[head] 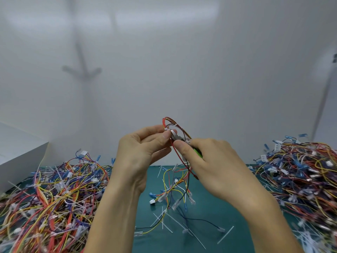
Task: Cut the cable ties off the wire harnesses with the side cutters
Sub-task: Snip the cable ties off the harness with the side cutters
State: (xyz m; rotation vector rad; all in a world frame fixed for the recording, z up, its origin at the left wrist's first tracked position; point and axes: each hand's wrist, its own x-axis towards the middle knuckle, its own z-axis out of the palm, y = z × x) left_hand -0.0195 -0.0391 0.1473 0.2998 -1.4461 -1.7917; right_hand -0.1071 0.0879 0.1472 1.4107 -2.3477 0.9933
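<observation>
left hand (144, 143): grip pinches wire harness (179, 161) beside its cable tie (166, 129), held up over counter (228, 216) centre to expose tie | right hand (206, 156): grip wrapped round side cutters (176, 136), head at tie | judged: cut imminent | left heap (54, 189), right heap (300, 170) flank work area

Green-handled side cutters (179, 143) nip a looped harness (177, 125) — white tie (167, 129).
</observation>
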